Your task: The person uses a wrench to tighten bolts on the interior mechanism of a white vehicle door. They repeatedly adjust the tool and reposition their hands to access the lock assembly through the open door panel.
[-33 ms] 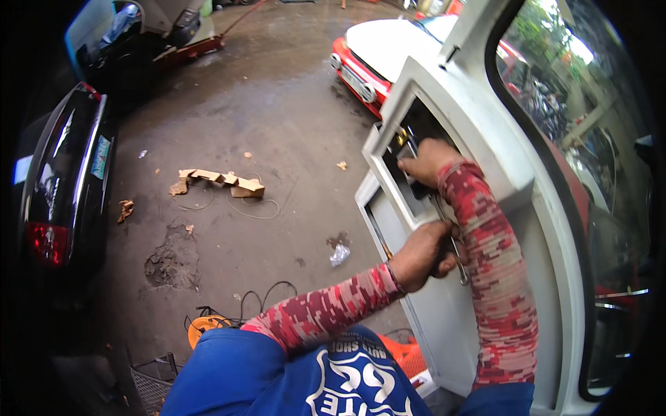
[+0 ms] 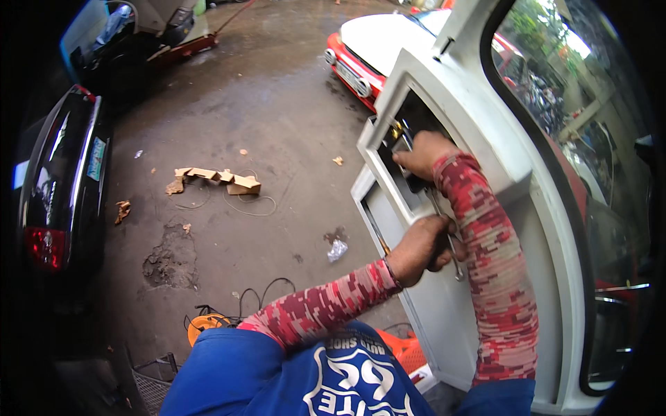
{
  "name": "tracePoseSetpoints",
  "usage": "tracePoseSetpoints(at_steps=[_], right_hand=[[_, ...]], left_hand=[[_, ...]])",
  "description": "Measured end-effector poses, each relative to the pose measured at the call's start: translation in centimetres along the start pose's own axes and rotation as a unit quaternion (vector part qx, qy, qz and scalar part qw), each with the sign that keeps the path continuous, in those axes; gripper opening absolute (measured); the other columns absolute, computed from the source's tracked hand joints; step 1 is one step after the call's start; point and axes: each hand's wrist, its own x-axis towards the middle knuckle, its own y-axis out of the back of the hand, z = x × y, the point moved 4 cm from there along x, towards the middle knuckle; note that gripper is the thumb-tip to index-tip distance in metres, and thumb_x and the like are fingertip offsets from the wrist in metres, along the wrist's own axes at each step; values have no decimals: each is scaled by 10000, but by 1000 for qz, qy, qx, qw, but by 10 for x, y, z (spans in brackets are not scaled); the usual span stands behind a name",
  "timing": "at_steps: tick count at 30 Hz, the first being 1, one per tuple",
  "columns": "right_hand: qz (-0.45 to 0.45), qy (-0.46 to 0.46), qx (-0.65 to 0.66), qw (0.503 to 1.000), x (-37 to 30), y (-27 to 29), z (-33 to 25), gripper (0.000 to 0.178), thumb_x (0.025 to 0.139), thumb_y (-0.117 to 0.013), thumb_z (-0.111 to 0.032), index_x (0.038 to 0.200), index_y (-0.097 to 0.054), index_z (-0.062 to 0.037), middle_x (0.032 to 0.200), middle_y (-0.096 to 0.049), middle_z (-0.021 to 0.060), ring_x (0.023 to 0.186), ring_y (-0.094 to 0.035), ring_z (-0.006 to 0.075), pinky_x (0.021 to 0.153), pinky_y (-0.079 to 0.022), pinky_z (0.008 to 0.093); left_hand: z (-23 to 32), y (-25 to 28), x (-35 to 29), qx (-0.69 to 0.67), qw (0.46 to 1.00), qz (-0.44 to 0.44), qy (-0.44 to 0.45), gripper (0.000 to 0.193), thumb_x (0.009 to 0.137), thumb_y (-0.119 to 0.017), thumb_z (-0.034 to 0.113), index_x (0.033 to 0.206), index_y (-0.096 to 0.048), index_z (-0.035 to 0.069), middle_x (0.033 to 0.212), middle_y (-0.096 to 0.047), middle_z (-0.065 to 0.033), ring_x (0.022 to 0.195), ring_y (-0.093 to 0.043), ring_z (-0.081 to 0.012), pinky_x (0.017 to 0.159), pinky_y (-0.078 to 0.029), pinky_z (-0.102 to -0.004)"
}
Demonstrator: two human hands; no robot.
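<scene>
A white vehicle body panel (image 2: pixel 485 104) with a framed rectangular opening stands on my right. My right hand (image 2: pixel 425 155) reaches into this opening, its fingers curled beside a brass-coloured fitting (image 2: pixel 396 130) and a shiny metal piece (image 2: pixel 407 140). What those fingers grip is mostly hidden. Just below the opening, my left hand (image 2: pixel 418 251) is closed around a slim silver wrench (image 2: pixel 458 272). Its rounded lower end sticks out under the fist, and its shaft runs up toward the right hand. Both forearms wear red pixel-patterned sleeves.
A black car (image 2: pixel 59 187) is parked at the left, and a red-and-white car (image 2: pixel 381 45) stands ahead. Cardboard pieces (image 2: pixel 208 175), a wire loop and crumpled plastic (image 2: pixel 337 251) lie on the floor. An orange reel (image 2: pixel 207 326) with black cable sits near my legs.
The view has shifted slightly, moving the scene a little left and up. Both hands keep nearly the same places on the panel, and the wrench stays in my left hand.
</scene>
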Motion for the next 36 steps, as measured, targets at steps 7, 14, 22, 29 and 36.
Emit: tracePoseSetpoints(at_steps=[7, 14, 22, 29, 36], right_hand=[[0, -20, -6, 1000, -2, 7, -2, 561, 807, -697, -507, 1003, -719, 18, 1030, -694, 243, 987, -681, 352, 890, -530, 400], [-4, -12, -14, 1000, 2, 5, -3, 561, 817, -681, -519, 988, -727, 13, 1006, -701, 231, 959, -689, 338, 874, -534, 389], [-5, -1, -38, 999, 1, 4, -3, 596, 830, -659, -544, 961, -724, 34, 984, -696, 247, 928, -692, 348, 853, -534, 401], [-8, -4, -35, 999, 3, 3, -2, 589, 843, -650, -537, 948, -725, 38, 946, -697, 244, 917, -696, 337, 840, -535, 390], [9, 37, -28, 999, 1, 5, -4, 605, 816, -677, -531, 936, -710, 60, 960, -682, 284, 925, -681, 391, 847, -540, 426]], left_hand=[[3, 3, -2, -89, 995, -41, 17, 189, 983, -380, 281, 971, -443, 104, 698, -611, -131, 446, -366, -100, 413, -261, -251], [12, -8, -6, -159, 985, -67, 25, 174, 983, -381, 270, 995, -426, 102, 729, -597, -132, 462, -353, -100, 432, -261, -252], [11, -4, -13, -62, 997, -8, 41, 216, 1020, -358, 310, 935, -454, 136, 678, -598, -90, 432, -346, -100, 410, -234, -230], [20, -1, -9, -89, 995, -10, 38, 202, 1013, -364, 293, 940, -448, 124, 653, -583, -85, 424, -336, -101, 408, -237, -238], [14, -5, -4, -47, 998, 8, 38, 221, 952, -373, 277, 975, -455, 73, 673, -601, -148, 414, -424, -137, 384, -276, -285]])
